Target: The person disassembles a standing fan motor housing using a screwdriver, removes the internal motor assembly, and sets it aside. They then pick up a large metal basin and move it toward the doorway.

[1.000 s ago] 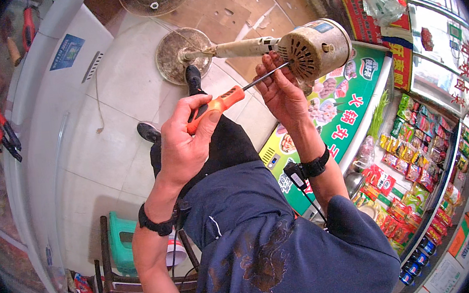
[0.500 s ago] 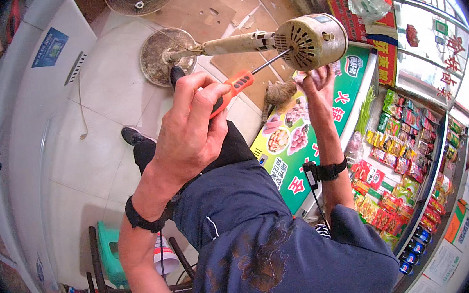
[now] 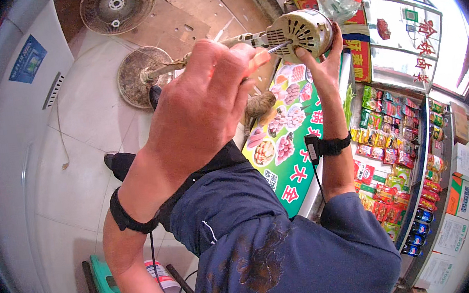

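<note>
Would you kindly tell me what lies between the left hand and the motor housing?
A screwdriver: its orange handle end and metal shaft, in the head view.

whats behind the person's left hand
Behind the left hand, the cream tubular fan pole shows on both sides; its middle stretch is covered. Most of the orange screwdriver handle is hidden in the grip too.

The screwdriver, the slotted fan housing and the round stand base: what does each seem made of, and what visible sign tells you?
Screwdriver handle: probably plastic, evenly orange; shaft: likely metal, by its thin grey shine. Housing: painted metal or plastic, unclear; dull, cream, slotted. Base: perhaps painted metal, pale with brown mottling.
</note>
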The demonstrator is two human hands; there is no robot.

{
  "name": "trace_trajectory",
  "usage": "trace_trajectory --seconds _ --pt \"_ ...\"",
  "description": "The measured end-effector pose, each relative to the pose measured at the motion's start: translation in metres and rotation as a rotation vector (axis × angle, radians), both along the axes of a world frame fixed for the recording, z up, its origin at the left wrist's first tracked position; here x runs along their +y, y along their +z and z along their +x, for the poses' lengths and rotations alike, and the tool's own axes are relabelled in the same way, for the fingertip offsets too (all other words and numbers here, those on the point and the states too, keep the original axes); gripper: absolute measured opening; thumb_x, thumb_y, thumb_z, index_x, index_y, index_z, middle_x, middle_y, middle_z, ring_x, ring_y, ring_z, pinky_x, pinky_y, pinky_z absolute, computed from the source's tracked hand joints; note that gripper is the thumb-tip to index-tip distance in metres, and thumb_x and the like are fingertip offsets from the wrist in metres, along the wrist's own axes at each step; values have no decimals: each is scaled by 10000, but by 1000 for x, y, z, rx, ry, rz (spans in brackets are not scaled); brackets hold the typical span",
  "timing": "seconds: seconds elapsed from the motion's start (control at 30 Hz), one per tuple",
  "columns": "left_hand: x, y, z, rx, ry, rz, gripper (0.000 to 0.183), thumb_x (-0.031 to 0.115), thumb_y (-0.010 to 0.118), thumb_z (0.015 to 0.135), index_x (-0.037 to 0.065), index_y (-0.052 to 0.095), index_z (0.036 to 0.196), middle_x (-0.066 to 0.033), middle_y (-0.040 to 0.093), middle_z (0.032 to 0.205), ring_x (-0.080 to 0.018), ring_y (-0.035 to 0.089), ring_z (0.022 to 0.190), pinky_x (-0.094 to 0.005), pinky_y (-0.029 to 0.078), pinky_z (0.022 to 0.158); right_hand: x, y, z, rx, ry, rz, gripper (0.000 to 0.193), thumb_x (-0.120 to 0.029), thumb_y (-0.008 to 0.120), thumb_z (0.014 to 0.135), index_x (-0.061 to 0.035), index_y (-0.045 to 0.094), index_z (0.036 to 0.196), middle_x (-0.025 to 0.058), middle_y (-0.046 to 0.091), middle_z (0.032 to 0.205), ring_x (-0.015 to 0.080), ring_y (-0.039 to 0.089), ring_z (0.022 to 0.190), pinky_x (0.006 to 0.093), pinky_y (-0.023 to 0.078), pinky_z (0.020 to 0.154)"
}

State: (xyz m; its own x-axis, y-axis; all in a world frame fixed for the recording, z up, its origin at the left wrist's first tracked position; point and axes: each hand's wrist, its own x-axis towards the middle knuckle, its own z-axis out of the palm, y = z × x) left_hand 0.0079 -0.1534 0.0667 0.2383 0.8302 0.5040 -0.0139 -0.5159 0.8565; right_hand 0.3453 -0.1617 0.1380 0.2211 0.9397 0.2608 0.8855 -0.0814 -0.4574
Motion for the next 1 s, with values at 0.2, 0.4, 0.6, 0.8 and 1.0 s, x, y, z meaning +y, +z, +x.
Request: trace_trajectory --seconds 0.2,0.4,0.6,0.8,1.0 --pt "2 4 14 -123 -26 -2 449 26 743 923 72 571 1335 -146 607 1126 -364 684 961 -429 585 770 0 -3 13 138 -17 15 1197 -255 967 696 -9 243 1618 181 356 1541 309 401 1460 441 378 1218" --pt "5 6 32 22 -6 87 508 38 766 839 103 546 1292 -142 557 1112 -326 702 896 -438 595 721 16 -3 40 106 -5 0 1171 -276 959 702 4 273 1609 188 360 1547 306 407 1453 436 363 1223" --pt "24 18 60 -120 86 35 418 53 715 890 95 539 1268 -149 533 1069 -334 711 862 -454 600 707 47 1 67 96 8 -20 1201 -319 963 704 43 260 1608 210 342 1571 310 399 1455 433 353 1227" --pt "41 20 81 179 72 83 389 65 701 898 97 545 1252 -167 536 1082 -338 729 830 -424 606 614 72 2 95 154 48 -28 1268 -374 966 685 83 235 1615 238 370 1581 318 414 1466 433 346 1235" --pt "48 20 128 8 -6 180 438 64 725 924 87 576 1335 -159 604 1197 -374 711 974 -445 606 787 70 10 132 205 21 -22 1256 -352 960 688 76 232 1618 236 434 1560 309 452 1448 415 348 1237"
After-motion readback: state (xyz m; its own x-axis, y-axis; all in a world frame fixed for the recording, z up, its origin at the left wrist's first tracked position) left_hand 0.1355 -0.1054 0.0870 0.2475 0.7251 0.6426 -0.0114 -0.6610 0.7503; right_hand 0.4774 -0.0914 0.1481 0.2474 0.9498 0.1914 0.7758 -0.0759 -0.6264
